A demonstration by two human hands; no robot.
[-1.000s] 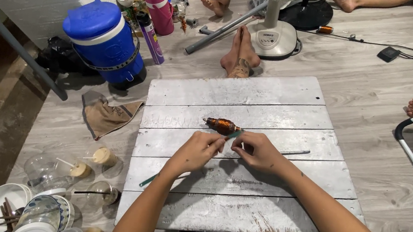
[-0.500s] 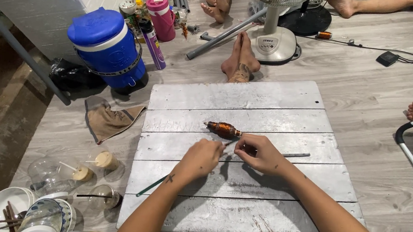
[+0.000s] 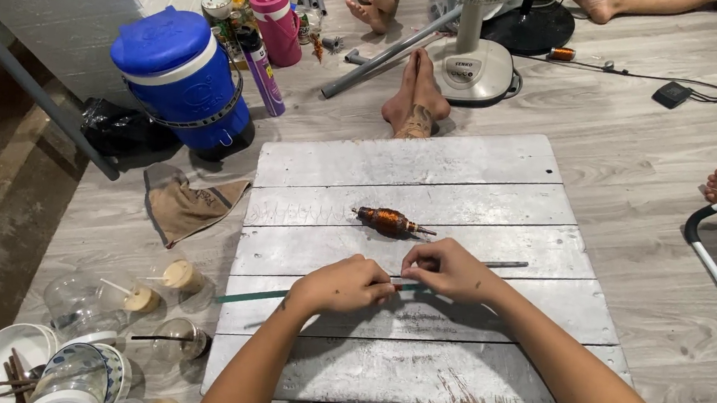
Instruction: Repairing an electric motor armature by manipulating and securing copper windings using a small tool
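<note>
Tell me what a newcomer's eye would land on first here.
First, the two hands at the middle of the white plank board: the left hand and right hand pinch a thin green strip lying across it. Just beyond them on the board lies a copper-wound rotor. Next, the big blue cooler jug on the floor at upper left, and a fan base beyond the board.

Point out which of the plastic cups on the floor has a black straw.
The clear cup nearest the white board; the two behind it hold pale straws.
</note>
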